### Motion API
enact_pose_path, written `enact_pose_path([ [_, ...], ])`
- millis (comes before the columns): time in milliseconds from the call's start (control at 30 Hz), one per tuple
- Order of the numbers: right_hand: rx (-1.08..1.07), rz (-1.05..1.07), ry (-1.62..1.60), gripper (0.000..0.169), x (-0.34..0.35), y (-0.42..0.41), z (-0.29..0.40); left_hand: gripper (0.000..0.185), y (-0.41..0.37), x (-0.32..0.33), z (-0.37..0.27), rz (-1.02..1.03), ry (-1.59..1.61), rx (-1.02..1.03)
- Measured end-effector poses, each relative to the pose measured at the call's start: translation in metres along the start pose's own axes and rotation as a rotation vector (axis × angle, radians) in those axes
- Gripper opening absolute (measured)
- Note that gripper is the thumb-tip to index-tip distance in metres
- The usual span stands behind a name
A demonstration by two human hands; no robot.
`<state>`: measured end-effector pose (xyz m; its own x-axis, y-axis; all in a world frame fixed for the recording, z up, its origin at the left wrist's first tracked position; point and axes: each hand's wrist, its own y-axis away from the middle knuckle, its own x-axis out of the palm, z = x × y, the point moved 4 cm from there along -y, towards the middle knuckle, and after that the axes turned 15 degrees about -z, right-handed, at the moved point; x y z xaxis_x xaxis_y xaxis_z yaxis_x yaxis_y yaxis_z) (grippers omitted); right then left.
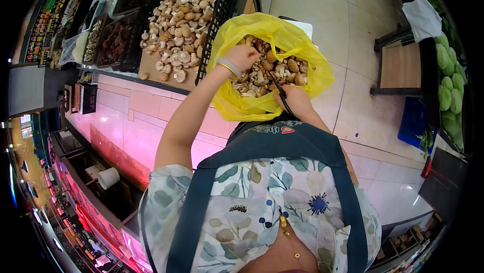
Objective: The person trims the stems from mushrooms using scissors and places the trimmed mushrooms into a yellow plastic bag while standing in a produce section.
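A yellow plastic bag [321, 70] stands wide open before me, holding many brown-capped mushrooms [281, 72] and stem pieces. Over its left side is my left hand [242, 58], wearing a pale bangle and a gold one; the fingers are curled together at the mushrooms, and whether something small is between them cannot be made out. My right hand [296, 100], at the bag's near right edge, is closed around the dark handles of scissors [281, 92]. Their blades point into the bag among the mushrooms.
To the left, a display stand holds a heap of mushrooms [183, 27] beside a black perforated plastic divider [217, 19] and dark trays. A wooden-sided stand [401, 65] with green melons or cabbages [448, 87] is at right, a blue crate [412, 121] below it. Pale floor tiles lie between.
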<state>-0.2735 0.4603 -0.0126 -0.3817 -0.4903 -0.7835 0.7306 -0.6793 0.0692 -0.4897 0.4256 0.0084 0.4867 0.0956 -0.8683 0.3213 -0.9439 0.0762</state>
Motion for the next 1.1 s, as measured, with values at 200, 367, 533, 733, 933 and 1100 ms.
enact_pose_path([
  [200,-0.063,-0.036,-0.006,0.029,-0.003,0.003,0.002,0.031,0.020,0.060,0.021,-0.136,-0.520,0.049],
  [367,-0.055,-0.032,0.006,0.029,-0.005,0.006,0.003,0.037,0.023,0.060,0.027,-0.189,-0.521,0.123],
  [533,-0.042,-0.032,-0.011,0.028,-0.007,0.007,0.004,0.039,0.025,0.051,0.039,-0.214,-0.248,0.006],
  [733,0.090,-0.037,-0.347,0.024,-0.012,0.007,0.002,0.057,0.045,0.036,0.029,-0.139,0.939,-0.441],
  [933,-0.074,-0.057,-0.261,0.023,-0.009,0.005,0.011,0.028,0.062,0.042,0.003,-0.127,1.782,-0.713],
  [1100,-0.052,-0.098,-0.323,0.025,-0.013,0.002,0.017,0.026,0.067,0.036,-0.015,-0.090,1.807,-0.627],
])
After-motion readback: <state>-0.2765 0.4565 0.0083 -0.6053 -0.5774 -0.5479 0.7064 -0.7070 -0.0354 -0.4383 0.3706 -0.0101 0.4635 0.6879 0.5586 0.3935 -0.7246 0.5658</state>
